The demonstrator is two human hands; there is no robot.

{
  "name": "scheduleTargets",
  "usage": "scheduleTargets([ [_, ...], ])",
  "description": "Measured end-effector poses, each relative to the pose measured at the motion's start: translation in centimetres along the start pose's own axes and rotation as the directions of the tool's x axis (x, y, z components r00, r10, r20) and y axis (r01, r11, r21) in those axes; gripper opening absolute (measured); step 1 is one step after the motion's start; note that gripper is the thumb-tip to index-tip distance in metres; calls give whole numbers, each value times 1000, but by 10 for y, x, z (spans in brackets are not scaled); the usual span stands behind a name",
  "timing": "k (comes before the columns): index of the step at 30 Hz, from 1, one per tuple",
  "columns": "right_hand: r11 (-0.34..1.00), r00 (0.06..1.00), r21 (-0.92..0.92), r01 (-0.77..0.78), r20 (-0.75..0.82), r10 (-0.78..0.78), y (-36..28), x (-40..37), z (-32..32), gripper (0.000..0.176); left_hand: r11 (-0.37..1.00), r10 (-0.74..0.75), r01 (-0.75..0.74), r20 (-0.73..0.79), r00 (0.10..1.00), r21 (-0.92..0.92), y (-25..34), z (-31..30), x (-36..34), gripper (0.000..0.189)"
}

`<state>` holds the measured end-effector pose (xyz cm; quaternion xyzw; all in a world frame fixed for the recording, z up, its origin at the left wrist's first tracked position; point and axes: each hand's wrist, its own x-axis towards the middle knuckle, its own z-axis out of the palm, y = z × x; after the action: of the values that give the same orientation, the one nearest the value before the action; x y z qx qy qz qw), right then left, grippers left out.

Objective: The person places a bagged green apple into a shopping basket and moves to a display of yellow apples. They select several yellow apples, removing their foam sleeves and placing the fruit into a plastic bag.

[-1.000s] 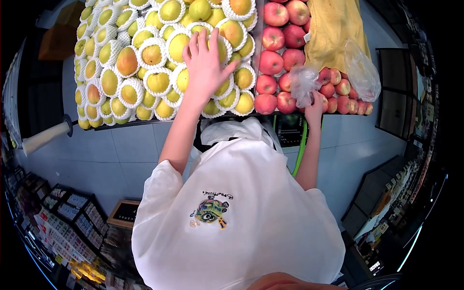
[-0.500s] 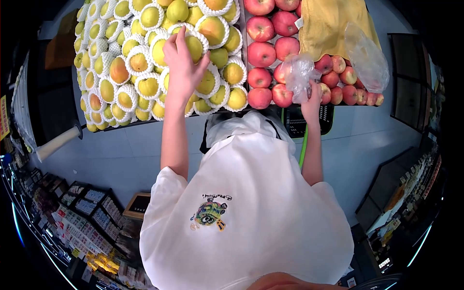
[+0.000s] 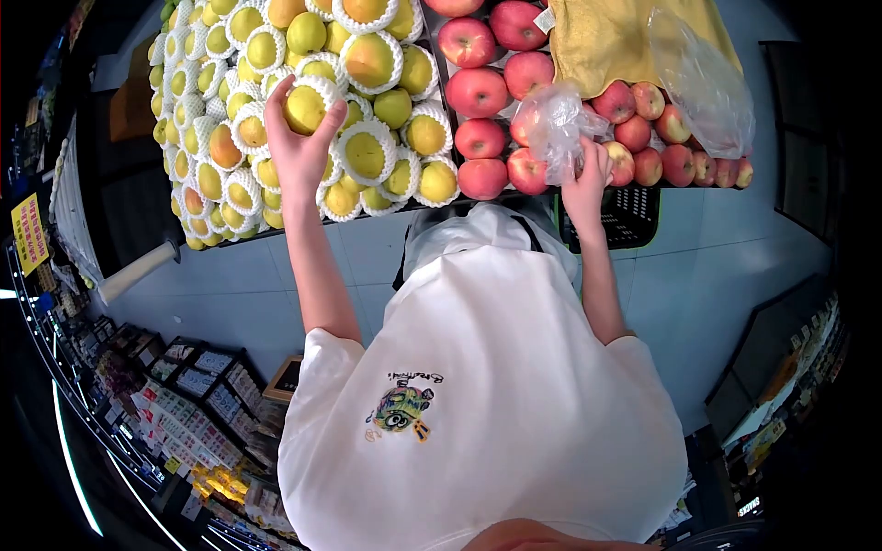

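My left hand [image 3: 299, 151] is curled around a yellow pear [image 3: 306, 110] in a white foam net, among the other netted pears [image 3: 367, 156] on the stand. Thumb and fingers sit on opposite sides of it. Over the front of the red apples [image 3: 480, 92], my right hand [image 3: 585, 179] grips a crumpled clear plastic bag [image 3: 558, 129] with its fingers closed. The bag partly covers the apples behind it, and I cannot make out anything inside it.
A yellow cloth [image 3: 602, 46] lies behind smaller apples [image 3: 678, 165] on the right, with another clear plastic bag [image 3: 703, 87] over its edge. Below the stand is a black basket [image 3: 629, 216]. Stocked shelves [image 3: 197, 395] stand at the lower left.
My left hand has shifted left and turned, from fingers over the pears to a grasp around one netted pear. My right hand still holds the bag. The whole view has shifted slightly.
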<state>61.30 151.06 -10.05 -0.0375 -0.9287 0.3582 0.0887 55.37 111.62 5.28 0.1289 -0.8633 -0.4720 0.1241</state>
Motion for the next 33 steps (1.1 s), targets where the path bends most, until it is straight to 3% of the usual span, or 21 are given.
scheduleTargets([
  [1,1000,1000,7,-3,-5,3,1,1,1,48,978,87,-87,6,996,192,-8,7,1,72],
  [2,1000,1000,27,-4,-9,4,2,1,1,48,960,115,-116,18,993,254,-2,15,-1,71],
  [7,995,1000,100,-10,-15,11,-1,1,-7,50,916,191,-213,97,977,341,-6,34,0,69],
  [9,981,999,192,-16,-25,21,-6,2,-12,53,859,231,-297,202,952,417,-9,35,0,69],
  [13,962,999,273,16,-46,-4,-5,2,-16,55,855,225,-287,189,956,432,-16,40,2,69],
  [19,955,1000,296,17,-22,-11,-1,1,-18,58,789,348,-339,82,934,512,-31,53,0,69],
  [21,952,999,303,46,-24,-41,-1,1,-19,56,850,285,-277,52,957,448,-31,52,-1,69],
  [27,910,994,413,43,-111,3,-7,0,-24,51,827,312,-334,125,942,453,-20,41,-2,75],
  [29,917,992,395,61,-126,-12,-9,2,-29,50,835,312,-314,80,947,453,-13,36,-4,76],
  [31,962,967,247,115,-251,-51,-5,4,-31,49,844,307,-291,37,951,451,-9,30,-6,76],
  [33,937,966,340,83,-258,8,1,4,-26,48,909,175,-172,26,984,380,-8,23,-7,70],
])
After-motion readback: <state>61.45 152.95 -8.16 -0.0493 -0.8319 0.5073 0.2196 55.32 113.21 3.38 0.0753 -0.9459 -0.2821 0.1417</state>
